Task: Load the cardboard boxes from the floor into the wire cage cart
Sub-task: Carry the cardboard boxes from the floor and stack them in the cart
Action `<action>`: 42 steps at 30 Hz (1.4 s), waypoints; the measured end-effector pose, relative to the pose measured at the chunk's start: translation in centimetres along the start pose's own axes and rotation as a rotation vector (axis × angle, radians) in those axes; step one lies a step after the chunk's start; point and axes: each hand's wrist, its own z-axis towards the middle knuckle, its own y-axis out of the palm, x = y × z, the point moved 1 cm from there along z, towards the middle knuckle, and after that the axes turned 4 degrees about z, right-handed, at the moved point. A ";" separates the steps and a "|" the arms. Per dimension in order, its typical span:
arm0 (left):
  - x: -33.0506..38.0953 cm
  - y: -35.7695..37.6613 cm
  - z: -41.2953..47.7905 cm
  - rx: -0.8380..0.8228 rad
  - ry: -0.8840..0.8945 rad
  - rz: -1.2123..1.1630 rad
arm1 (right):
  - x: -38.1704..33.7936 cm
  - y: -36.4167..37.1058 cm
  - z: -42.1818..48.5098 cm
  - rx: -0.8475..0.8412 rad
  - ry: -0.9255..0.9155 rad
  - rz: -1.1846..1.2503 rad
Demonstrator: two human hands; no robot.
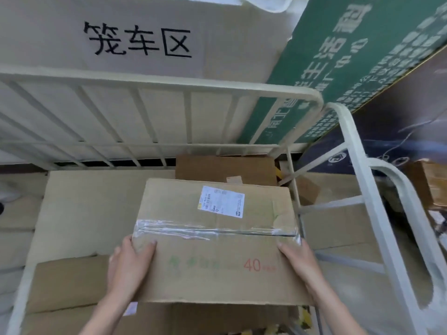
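Note:
I hold a cardboard box with clear tape across its top, a white shipping label and a red "40" print. My left hand grips its near left side and my right hand grips its near right side. The box is inside the white wire cage cart, over other boxes; whether it rests on them or hangs just above I cannot tell. A large flat box lies to its left, a darker box behind it, and another box at the near left.
The cart's right side frame stands close to my right hand. Behind the cart leans a cardboard sign with black characters and a green printed board. More boxes sit outside the cart at the right.

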 end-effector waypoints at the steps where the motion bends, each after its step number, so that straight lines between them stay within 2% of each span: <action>1: 1.7 1.6 1.6 0.007 0.023 -0.010 | 0.1 -0.4 2.6 0.036 -0.012 -0.017; 3: 4.3 5.0 4.1 0.005 0.058 -0.023 | 0.1 -1.1 7.3 0.077 -0.071 -0.037; 5: 5.6 8.6 5.5 -0.016 0.138 0.001 | 0.6 -1.0 10.9 0.033 -0.138 -0.078; 7: 6.0 11.9 5.6 -0.059 0.224 0.134 | 1.7 0.3 12.7 -0.038 -0.114 -0.308; 10: 5.5 14.5 4.3 0.006 0.381 0.399 | 4.5 2.7 12.8 -0.085 -0.174 -0.753; 12: 5.5 15.2 3.2 0.013 0.519 0.560 | 5.9 3.6 12.3 -0.106 -0.202 -0.818; 15: 6.2 16.1 3.1 -0.016 0.611 0.705 | 5.8 3.7 12.9 -0.136 -0.190 -0.830; 19: 8.8 16.1 4.7 -0.078 0.538 0.748 | 3.3 3.1 15.2 -0.146 -0.236 -0.830; 23: 12.0 16.0 7.4 -0.054 0.459 0.792 | 0.0 2.8 18.3 -0.130 -0.276 -0.816; 31: 16.9 15.9 11.4 -0.148 0.436 0.792 | -3.7 2.1 22.0 -0.140 -0.287 -0.790; 36: 17.3 15.0 9.7 -0.113 0.445 0.798 | -4.5 1.0 20.8 -0.189 -0.262 -0.689; 42: 18.1 13.1 -1.0 -0.110 0.638 0.753 | -2.1 -3.4 11.4 -0.105 -0.362 -0.421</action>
